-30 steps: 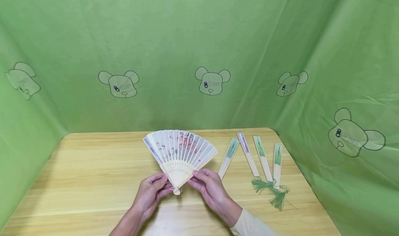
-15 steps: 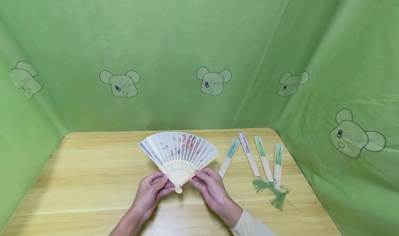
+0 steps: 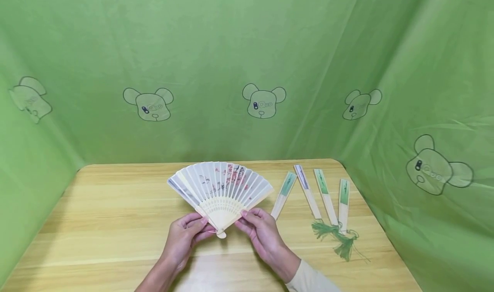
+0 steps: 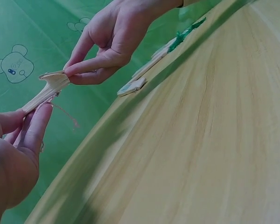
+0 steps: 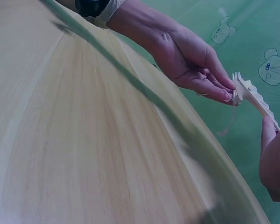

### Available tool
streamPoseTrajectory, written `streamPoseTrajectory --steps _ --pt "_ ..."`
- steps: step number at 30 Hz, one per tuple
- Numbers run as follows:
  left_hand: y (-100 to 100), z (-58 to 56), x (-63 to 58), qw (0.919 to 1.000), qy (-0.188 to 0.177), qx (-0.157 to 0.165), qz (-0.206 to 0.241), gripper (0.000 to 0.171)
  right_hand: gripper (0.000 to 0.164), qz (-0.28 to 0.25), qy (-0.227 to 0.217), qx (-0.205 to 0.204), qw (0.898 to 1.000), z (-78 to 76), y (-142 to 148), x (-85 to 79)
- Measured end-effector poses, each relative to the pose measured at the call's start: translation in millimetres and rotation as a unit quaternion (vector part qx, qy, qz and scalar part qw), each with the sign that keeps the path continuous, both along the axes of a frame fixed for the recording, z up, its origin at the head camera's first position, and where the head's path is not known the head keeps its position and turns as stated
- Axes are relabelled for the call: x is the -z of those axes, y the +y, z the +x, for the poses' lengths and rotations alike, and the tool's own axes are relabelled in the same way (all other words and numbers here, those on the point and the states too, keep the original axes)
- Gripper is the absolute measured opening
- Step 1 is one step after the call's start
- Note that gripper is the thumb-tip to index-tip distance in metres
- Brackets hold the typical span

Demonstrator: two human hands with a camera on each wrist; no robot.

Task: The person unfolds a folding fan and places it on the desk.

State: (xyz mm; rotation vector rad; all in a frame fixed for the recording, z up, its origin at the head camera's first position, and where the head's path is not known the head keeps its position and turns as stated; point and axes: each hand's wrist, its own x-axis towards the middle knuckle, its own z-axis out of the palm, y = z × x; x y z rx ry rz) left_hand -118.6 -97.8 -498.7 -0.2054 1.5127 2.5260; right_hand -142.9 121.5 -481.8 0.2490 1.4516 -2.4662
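Observation:
A folding fan [image 3: 220,189] with pale ribs and a white leaf printed with pink and red blossoms is spread wide above the table, its pivot end toward me. My left hand [image 3: 185,240] pinches the left outer rib near the pivot. On the other side my right hand [image 3: 264,236] pinches the right outer rib between thumb and fingers. In the left wrist view the fan's ribs [image 4: 49,91] appear edge-on between both hands, and a thin pink cord [image 4: 67,116] dangles from the pivot end.
Several folded fans lie on the table's right side: one teal-tipped [image 3: 284,193], one purple-tipped [image 3: 307,191] and green-tipped ones [image 3: 326,195]. Green tassels [image 3: 341,240] trail at their near ends. Green curtains [image 3: 216,60] with bear-head prints surround the wooden table [image 3: 104,223].
The fan has spread wider, its left edge moving left and its right edge slightly right. Both hands keep their hold and have barely shifted.

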Motion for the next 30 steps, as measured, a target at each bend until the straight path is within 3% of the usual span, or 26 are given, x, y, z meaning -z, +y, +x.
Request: streamPoseTrajectory --steps 30 --pt "2.7 0.3 0.8 0.9989 -0.01 -0.044 0.008 0.039 0.013 -0.012 0.0 0.035 0.999 0.4 -1.8 1.4"
